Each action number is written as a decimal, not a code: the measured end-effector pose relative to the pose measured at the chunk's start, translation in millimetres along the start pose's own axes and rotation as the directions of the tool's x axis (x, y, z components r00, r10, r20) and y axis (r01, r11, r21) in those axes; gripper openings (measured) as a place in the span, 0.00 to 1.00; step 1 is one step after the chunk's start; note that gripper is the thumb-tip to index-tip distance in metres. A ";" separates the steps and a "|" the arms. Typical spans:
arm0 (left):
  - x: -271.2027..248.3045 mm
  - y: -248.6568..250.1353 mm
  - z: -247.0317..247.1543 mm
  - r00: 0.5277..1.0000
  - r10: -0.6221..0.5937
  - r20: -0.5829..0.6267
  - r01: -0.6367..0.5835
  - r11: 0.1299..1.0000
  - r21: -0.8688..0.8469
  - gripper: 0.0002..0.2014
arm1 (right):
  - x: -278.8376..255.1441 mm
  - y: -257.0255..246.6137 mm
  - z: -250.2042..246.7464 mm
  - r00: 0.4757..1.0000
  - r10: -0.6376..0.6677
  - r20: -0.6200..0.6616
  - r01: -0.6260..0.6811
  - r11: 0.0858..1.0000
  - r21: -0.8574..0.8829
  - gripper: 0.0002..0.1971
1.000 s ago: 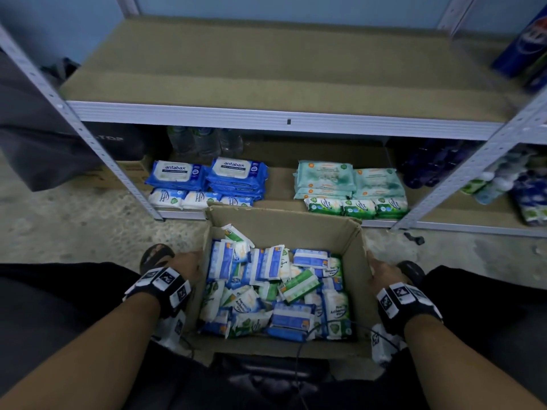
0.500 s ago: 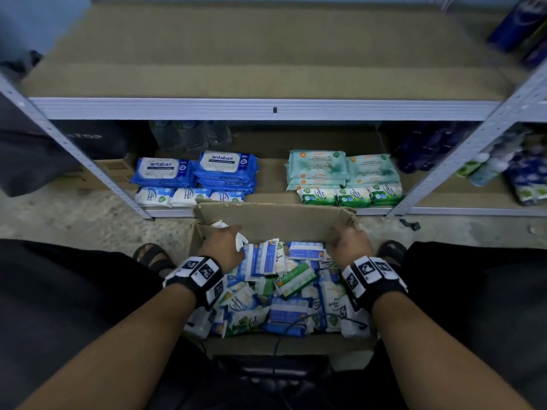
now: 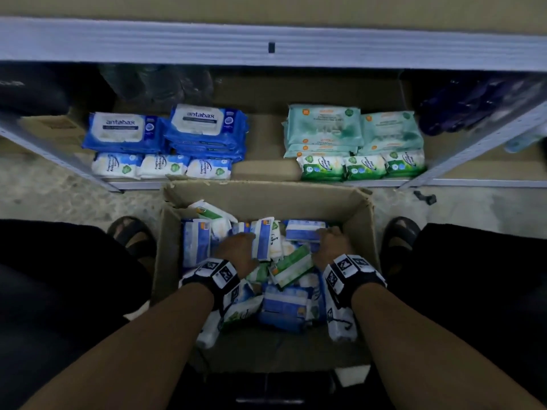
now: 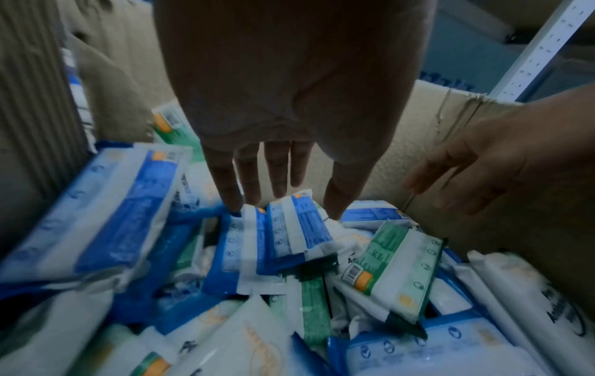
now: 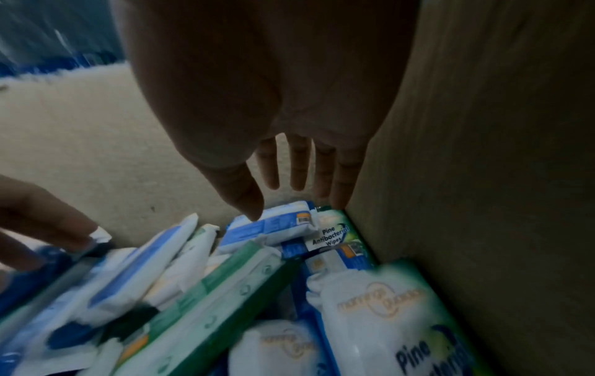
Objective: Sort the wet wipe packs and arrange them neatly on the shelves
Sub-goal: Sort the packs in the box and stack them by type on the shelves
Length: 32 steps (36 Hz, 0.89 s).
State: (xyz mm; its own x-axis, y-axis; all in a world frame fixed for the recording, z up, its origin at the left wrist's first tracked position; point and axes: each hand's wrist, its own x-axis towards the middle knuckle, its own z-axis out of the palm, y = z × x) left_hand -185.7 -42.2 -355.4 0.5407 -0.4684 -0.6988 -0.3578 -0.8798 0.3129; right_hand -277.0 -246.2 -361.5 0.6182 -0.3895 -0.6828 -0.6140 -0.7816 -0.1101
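Cardboard box held the unsorted wipe packs; left hand and right hand, fingers straight and gripping nothing, touched blue packs by its far wall — pick step, next needs a same-colour grasp for the lower shelf.

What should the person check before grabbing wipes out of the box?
1. Left hand over a pack: ok. Its straight fingers touch the upright blue pack.
2. Right hand over a pack: ok. Its thumb tip sits at the blue pack in the corner of the cardboard box.
3. Either hand gripping already: not ok, both have straight fingers.
4. Colours mixed in the box: ok to sort. A green pack lies between the hands.
5. Shelf room: ok. A bare gap shows between the blue stacks and the green stacks.
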 end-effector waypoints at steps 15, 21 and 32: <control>66.7 12.3 42.0 0.978 -0.158 -0.138 0.121 0.962 -0.247 0.35 | 60.3 -2.1 23.1 1.000 0.021 -0.002 -0.021 0.998 -0.061 0.24; 72.3 25.4 50.2 0.938 -0.282 -0.204 0.226 0.939 -0.260 0.50 | 76.5 0.7 18.9 0.999 -0.006 0.040 0.009 0.997 -0.072 0.24; 80.3 20.3 43.6 0.956 -0.274 -0.100 0.237 0.930 -0.280 0.39 | 73.0 2.7 15.2 0.987 -0.036 0.154 0.038 0.999 -0.011 0.33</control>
State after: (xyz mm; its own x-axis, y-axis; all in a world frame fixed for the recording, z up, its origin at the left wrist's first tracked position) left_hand -182.7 -94.2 -433.2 0.6917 -0.2147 -0.6896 0.0089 -0.9522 0.3054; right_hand -240.9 -269.3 -422.6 0.5569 -0.2812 -0.7815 -0.5844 -0.8013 -0.1280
